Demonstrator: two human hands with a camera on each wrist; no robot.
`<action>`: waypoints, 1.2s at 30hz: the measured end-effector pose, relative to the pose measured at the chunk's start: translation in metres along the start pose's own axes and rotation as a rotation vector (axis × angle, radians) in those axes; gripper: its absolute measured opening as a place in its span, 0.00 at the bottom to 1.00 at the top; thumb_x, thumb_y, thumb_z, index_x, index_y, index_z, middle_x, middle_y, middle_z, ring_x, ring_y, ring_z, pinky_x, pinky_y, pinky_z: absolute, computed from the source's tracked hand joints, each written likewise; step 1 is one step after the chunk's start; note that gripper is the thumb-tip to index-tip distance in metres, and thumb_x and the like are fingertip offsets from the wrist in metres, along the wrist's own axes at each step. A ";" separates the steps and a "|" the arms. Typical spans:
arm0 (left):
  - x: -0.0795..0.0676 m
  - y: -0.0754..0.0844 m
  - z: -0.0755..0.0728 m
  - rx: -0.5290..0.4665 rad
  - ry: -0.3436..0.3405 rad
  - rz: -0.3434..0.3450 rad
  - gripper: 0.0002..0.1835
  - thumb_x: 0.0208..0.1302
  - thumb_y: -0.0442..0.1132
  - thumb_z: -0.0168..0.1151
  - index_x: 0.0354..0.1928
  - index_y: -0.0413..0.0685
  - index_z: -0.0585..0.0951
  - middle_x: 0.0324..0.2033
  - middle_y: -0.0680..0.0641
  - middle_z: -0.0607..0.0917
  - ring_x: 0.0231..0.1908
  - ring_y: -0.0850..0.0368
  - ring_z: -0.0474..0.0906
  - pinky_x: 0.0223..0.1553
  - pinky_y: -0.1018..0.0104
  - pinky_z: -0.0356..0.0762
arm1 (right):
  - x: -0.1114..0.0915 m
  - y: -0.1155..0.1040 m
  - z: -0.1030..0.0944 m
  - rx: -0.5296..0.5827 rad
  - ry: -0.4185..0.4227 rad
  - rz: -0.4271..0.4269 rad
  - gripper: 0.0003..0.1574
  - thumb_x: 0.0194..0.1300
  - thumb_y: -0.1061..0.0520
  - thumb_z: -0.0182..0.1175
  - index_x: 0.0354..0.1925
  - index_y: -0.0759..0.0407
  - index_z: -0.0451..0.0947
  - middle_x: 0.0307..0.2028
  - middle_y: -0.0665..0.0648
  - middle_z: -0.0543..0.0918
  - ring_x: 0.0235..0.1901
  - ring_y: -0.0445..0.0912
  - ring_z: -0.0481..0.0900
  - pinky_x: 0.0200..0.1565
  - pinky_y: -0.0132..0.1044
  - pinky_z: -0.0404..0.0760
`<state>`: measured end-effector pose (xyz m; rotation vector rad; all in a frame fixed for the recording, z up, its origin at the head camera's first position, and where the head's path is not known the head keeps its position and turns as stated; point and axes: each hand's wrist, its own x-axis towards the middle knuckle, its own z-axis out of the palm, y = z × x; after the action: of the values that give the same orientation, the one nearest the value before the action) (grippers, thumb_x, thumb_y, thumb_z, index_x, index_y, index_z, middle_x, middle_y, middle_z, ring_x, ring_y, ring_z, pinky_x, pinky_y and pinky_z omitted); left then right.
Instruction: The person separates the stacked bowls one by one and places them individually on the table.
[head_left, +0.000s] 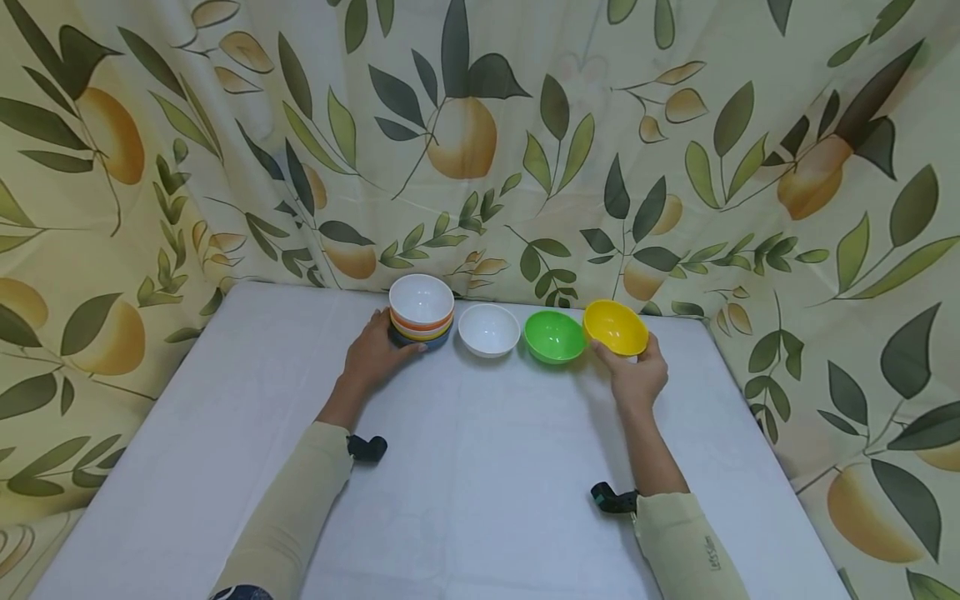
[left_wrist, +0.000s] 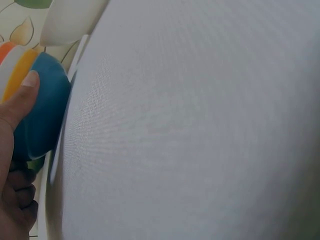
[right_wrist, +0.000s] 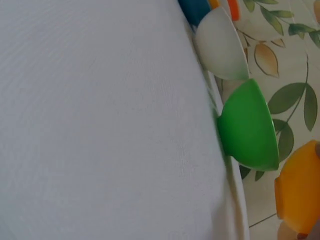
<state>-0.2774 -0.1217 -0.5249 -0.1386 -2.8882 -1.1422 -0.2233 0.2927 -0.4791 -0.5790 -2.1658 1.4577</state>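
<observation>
My left hand (head_left: 372, 356) grips a stack of nested bowls at the far edge of the table, thumb on the side of the blue bottom bowl (left_wrist: 47, 105). Yellow, white and orange rims show above the blue, and a white bowl (head_left: 422, 298) tops the stack. At the right end of the row, my right hand (head_left: 640, 379) holds a yellow bowl (head_left: 617, 327) by its side, raised off the cloth. Between the hands stand a single white bowl (head_left: 489, 331) and a green bowl (head_left: 555, 337), both upright.
A white cloth (head_left: 480, 467) covers the table. Right behind the bowls hangs a curtain (head_left: 525, 167) printed with fruit and leaves, which also runs along both sides. Each wrist wears a small black camera, the left one (head_left: 367, 448) and the right one (head_left: 613, 498).
</observation>
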 end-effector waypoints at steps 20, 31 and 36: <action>0.002 -0.003 0.001 0.014 -0.006 -0.014 0.58 0.62 0.67 0.71 0.83 0.44 0.56 0.80 0.37 0.61 0.81 0.42 0.48 0.75 0.35 0.57 | 0.011 0.023 -0.006 -0.029 0.023 0.110 0.54 0.58 0.54 0.81 0.75 0.63 0.67 0.72 0.59 0.74 0.73 0.51 0.68 0.76 0.41 0.60; 0.004 -0.002 0.001 0.024 -0.005 -0.012 0.58 0.63 0.66 0.72 0.83 0.42 0.56 0.80 0.36 0.61 0.81 0.41 0.48 0.75 0.36 0.57 | 0.010 0.028 -0.007 -0.096 0.014 0.159 0.59 0.60 0.56 0.79 0.80 0.63 0.59 0.76 0.61 0.68 0.76 0.54 0.63 0.78 0.44 0.55; 0.003 -0.003 0.001 0.020 -0.009 -0.015 0.57 0.63 0.66 0.72 0.83 0.43 0.56 0.80 0.36 0.60 0.81 0.41 0.48 0.75 0.35 0.56 | 0.009 0.029 -0.006 -0.134 -0.002 0.197 0.63 0.62 0.55 0.78 0.83 0.63 0.51 0.79 0.62 0.62 0.78 0.55 0.58 0.79 0.45 0.53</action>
<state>-0.2804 -0.1230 -0.5276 -0.1216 -2.9126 -1.1178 -0.2248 0.3125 -0.5027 -0.8601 -2.2736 1.4169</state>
